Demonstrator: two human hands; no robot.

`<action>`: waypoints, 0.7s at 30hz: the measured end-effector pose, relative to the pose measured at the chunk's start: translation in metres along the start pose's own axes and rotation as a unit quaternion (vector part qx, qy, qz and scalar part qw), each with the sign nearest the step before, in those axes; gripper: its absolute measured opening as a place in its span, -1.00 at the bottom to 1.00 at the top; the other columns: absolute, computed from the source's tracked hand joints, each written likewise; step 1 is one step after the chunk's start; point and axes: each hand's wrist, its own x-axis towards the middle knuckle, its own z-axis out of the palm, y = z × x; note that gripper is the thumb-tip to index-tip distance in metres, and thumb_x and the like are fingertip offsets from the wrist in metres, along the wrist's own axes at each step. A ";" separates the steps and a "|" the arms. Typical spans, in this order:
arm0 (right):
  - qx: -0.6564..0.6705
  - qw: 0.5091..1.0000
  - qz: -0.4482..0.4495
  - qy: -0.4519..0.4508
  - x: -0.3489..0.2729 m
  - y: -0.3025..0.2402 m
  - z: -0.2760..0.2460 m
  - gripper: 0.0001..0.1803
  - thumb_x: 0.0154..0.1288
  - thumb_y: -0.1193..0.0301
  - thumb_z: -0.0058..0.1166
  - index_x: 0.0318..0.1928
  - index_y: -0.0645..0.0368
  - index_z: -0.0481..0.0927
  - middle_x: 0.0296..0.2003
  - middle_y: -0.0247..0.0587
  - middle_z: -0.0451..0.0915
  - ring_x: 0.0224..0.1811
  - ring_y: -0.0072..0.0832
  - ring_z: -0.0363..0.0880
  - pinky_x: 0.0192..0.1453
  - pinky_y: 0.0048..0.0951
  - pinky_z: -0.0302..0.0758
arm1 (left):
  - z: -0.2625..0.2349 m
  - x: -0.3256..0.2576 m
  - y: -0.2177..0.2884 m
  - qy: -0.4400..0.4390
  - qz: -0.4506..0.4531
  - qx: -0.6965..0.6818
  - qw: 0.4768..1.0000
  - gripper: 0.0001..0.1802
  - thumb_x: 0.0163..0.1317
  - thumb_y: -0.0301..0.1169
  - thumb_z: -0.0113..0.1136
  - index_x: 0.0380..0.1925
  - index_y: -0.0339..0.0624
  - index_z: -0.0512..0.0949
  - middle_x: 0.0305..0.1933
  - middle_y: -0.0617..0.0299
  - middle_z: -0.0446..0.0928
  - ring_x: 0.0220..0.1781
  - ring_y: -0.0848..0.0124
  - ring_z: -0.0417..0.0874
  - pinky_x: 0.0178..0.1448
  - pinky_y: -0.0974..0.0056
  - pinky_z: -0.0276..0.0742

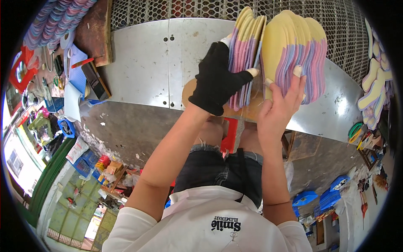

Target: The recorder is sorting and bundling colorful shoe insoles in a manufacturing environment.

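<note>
In my left hand, which wears a black glove with bare or pale-covered fingertips, is a bundle of shoe insoles, pale yellow at one end and pink to blue at the other. Its thumb presses on the bundle's right side. My right hand has white wraps on its fingertips and is closed against a second, thicker stack of insoles fanned out to the right. Both stacks stand side by side over the metal table and a round tan board; the two hands are close together.
The metal table meets a perforated metal mesh at the far side. More insoles lie heaped at the far right and piled at the far left. A phone sits at the table's left end.
</note>
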 end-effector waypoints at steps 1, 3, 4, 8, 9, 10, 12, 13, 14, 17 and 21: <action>0.006 1.000 0.006 0.006 0.001 0.000 0.000 -0.61 0.01 0.58 0.02 -0.08 0.21 0.65 0.42 0.15 0.11 0.49 0.19 -0.05 0.44 0.24 -0.09 | 0.001 -0.001 0.004 -0.003 0.000 0.023 1.000 -0.27 -0.19 -0.09 0.57 -0.07 -0.30 0.50 -0.26 0.03 0.50 -0.21 0.12 0.60 -0.10 0.13 0.54; 0.007 1.000 -0.004 0.003 0.001 -0.007 -0.001 -0.63 0.02 0.58 0.03 -0.09 0.23 0.65 0.42 0.15 0.11 0.49 0.20 -0.05 0.44 0.22 -0.08 | 0.006 0.000 0.006 0.005 -0.001 -0.027 1.000 -0.24 -0.19 -0.06 0.54 -0.05 -0.31 0.50 -0.22 -0.04 0.51 -0.16 0.04 0.59 -0.08 0.06 0.55; 0.008 1.000 -0.012 0.000 0.000 -0.010 -0.003 -0.64 0.03 0.57 0.03 -0.09 0.25 0.64 0.42 0.15 0.11 0.48 0.22 -0.05 0.45 0.21 -0.07 | 0.005 -0.001 0.006 0.006 -0.002 -0.028 1.000 -0.24 -0.19 -0.06 0.54 -0.05 -0.31 0.50 -0.22 -0.04 0.51 -0.16 0.04 0.59 -0.08 0.06 0.55; 0.006 1.000 -0.025 0.014 0.002 -0.001 -0.011 -0.64 0.03 0.56 0.07 -0.09 0.26 0.64 0.37 0.14 0.18 0.44 0.21 0.03 0.43 0.17 -0.02 | 0.005 -0.004 0.012 -0.015 -0.004 0.056 0.998 -0.21 -0.15 -0.10 0.51 0.08 -0.28 0.47 -0.12 -0.10 0.53 -0.07 -0.02 0.59 -0.01 0.02 0.56; -0.003 1.000 -0.016 0.010 0.003 0.001 -0.016 -0.63 0.02 0.56 0.09 -0.08 0.25 0.64 0.33 0.11 0.23 0.40 0.19 0.08 0.41 0.14 0.02 | 0.005 -0.003 0.012 -0.022 0.002 0.061 0.998 -0.19 -0.13 -0.11 0.50 0.12 -0.26 0.45 -0.09 -0.11 0.53 -0.04 -0.03 0.60 0.01 0.02 0.56; -0.012 1.000 -0.007 0.006 0.003 0.000 -0.020 -0.62 0.01 0.56 0.11 -0.07 0.25 0.65 0.29 0.08 0.27 0.36 0.16 0.13 0.39 0.11 0.06 | 0.005 -0.003 0.012 -0.021 0.002 0.060 0.998 -0.19 -0.13 -0.11 0.50 0.12 -0.26 0.45 -0.09 -0.11 0.53 -0.04 -0.03 0.60 0.01 0.02 0.56; -0.033 0.999 -0.005 0.013 0.005 -0.005 -0.029 -0.63 0.01 0.57 0.13 -0.08 0.23 0.66 0.22 -0.02 0.33 0.29 0.10 0.19 0.29 0.07 0.16 | 0.004 -0.003 0.011 -0.014 0.019 0.054 0.998 -0.19 -0.11 -0.12 0.49 0.16 -0.24 0.42 -0.09 -0.10 0.53 -0.04 -0.03 0.60 0.01 0.02 0.57; -0.033 0.999 0.033 -0.023 0.005 -0.007 -0.031 -0.64 0.02 0.55 0.15 -0.09 0.21 0.66 0.17 -0.10 0.37 0.27 0.03 0.22 0.25 0.08 0.17 | 0.005 -0.004 0.011 -0.013 0.019 0.053 0.998 -0.19 -0.11 -0.12 0.49 0.16 -0.24 0.42 -0.09 -0.10 0.53 -0.04 -0.03 0.60 0.01 0.02 0.57; -0.032 0.995 0.070 -0.058 0.008 -0.008 -0.034 -0.66 0.03 0.54 0.16 -0.10 0.20 0.66 0.13 -0.18 0.42 0.25 -0.05 0.25 0.21 0.08 0.17 | 0.005 -0.005 0.012 -0.010 0.011 0.049 0.999 -0.20 -0.10 -0.14 0.48 0.16 -0.23 0.42 -0.08 -0.09 0.53 -0.03 -0.03 0.59 0.01 0.02 0.57; -0.057 0.982 0.088 -0.156 0.023 -0.013 -0.049 -0.68 0.09 0.50 0.17 -0.08 0.23 0.65 -0.08 -0.20 0.54 0.06 -0.14 0.46 0.07 0.02 0.31 | 0.004 -0.006 0.016 -0.008 0.000 0.061 0.998 -0.21 -0.08 -0.17 0.47 0.17 -0.21 0.41 -0.08 -0.09 0.53 -0.03 -0.03 0.60 0.00 0.02 0.57; 0.089 0.969 0.162 -0.162 0.024 -0.011 -0.036 -0.69 0.19 0.47 0.16 -0.04 0.30 0.61 -0.24 -0.11 0.60 -0.19 -0.14 0.59 -0.10 -0.10 0.44 | 0.007 -0.005 0.013 -0.012 -0.008 0.072 0.997 -0.23 -0.05 -0.22 0.44 0.20 -0.19 0.39 -0.08 -0.08 0.53 -0.05 -0.04 0.61 -0.01 0.00 0.57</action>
